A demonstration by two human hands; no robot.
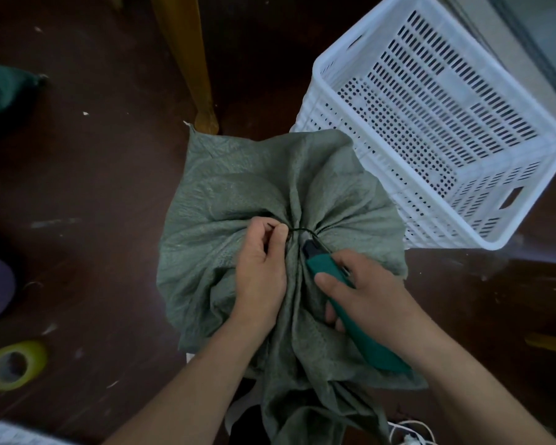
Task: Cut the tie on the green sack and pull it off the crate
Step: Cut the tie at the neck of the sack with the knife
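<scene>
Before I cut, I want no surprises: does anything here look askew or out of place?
The white crate beside the green sack stands tipped, its open mouth facing sideways. A tape roll lies loose on the floor. Otherwise, the left hand pinches the tie; the right hand holds the cutter.

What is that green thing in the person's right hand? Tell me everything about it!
It is a cutter with a long teal-green handle that looks like plastic and a black tip. The right hand wraps around its middle, thumb on top. It lies slanted over the green sack, tip pointing up at the thin dark tie cinching the gathered cloth. The tip sits right by the tie. The left hand pinches the tie's other end.
</scene>
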